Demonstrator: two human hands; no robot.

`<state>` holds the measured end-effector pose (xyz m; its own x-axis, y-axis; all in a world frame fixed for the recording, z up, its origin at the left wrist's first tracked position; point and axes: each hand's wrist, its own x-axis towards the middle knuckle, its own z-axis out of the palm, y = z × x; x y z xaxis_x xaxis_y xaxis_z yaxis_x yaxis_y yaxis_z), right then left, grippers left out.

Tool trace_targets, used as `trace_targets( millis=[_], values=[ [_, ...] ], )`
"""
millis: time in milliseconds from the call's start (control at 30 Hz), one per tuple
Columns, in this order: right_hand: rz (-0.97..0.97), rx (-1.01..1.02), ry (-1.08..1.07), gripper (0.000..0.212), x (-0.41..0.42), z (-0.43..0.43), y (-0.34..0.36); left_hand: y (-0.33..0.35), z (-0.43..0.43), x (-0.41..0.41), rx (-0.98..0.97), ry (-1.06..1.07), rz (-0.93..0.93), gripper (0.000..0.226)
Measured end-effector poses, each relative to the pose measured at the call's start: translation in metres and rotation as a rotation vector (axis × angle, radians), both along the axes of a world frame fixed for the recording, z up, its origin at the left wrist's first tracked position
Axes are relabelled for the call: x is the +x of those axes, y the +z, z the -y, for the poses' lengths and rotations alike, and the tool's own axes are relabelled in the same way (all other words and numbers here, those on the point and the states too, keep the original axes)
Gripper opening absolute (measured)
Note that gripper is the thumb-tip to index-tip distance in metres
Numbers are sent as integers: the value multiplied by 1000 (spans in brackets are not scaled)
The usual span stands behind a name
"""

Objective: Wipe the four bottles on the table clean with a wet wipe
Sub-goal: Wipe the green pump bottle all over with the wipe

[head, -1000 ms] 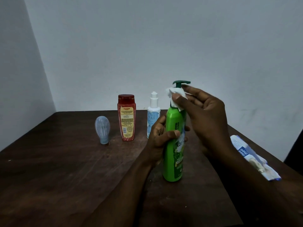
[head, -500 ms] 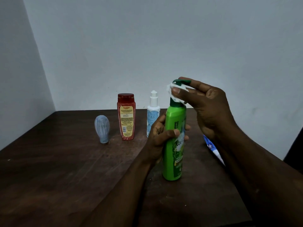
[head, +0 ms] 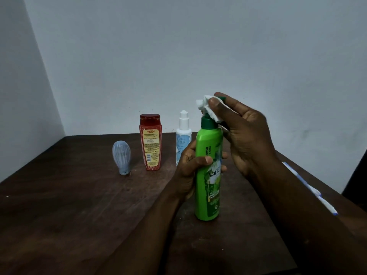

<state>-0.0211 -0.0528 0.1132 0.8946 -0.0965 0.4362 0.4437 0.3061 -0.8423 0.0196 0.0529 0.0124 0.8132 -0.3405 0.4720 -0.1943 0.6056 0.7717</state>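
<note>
A tall green pump bottle stands upright on the dark wooden table. My left hand grips its body at mid-height. My right hand pinches a white wet wipe around the bottle's dark green pump head, which is mostly hidden by wipe and fingers. Behind, in a row from left to right, stand a small grey-blue bottle resting on its cap, a red bottle with a yellow label, and a white bottle with a pale blue label, partly hidden by my left hand.
A blue and white wipes pack lies on the table at the right, mostly covered by my right forearm. Grey walls close the table in at the back and left. The table's right edge runs just beyond the pack.
My right hand has carried the wipe from the bottle's neck up onto the pump head, covering it. My left hand keeps the same grip on the bottle.
</note>
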Motion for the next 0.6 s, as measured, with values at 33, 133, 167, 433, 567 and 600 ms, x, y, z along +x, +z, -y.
trace_targets(
  millis=[33, 133, 167, 433, 567, 600],
  values=[
    [21, -42, -57, 39, 0, -1, 2, 0, 0, 0, 0, 1, 3, 64],
    [65, -73, -159, 55, 0, 0, 6, 0, 1, 0, 12, 8, 15, 63],
    [71, -65, -184, 62, 0, 1, 6, 0, 1, 0, 13, 8, 12, 62],
    [53, 82, -201, 82, 4, -2, 3, 2, 1, -1, -3, 8, 10, 58],
    [99, 143, -280, 85, -2, -6, 0, 1, 2, 0, 8, 14, 32, 53],
    [126, 123, -315, 85, -4, -7, 1, 1, 2, 0, 10, 15, 30, 54]
  ],
)
